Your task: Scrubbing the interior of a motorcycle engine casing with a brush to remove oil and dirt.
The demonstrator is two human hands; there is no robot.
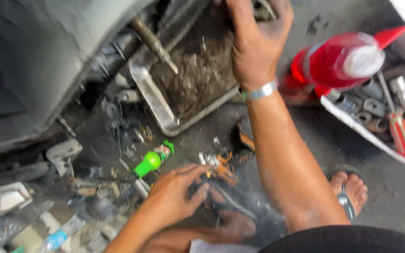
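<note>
My right hand [258,40] reaches up over the far end of a dirty metal tray [158,100] that holds brown grime; its fingers curl around something at the top edge, hidden from view. A silver band circles that wrist. Lower down, my left hand [176,194] rests palm down on the littered ground, fingers spread, touching a small dark part beside orange scraps [223,168]. A green screwdriver handle [153,160] lies just left of that hand.
A dark vehicle body [33,61] fills the upper left, with a metal rod [153,43] poking into the tray. At right, a red tool box [376,117] holds sockets and a red screwdriver, with a red bottle [338,61] beside it. My sandalled foot [350,189] is lower right.
</note>
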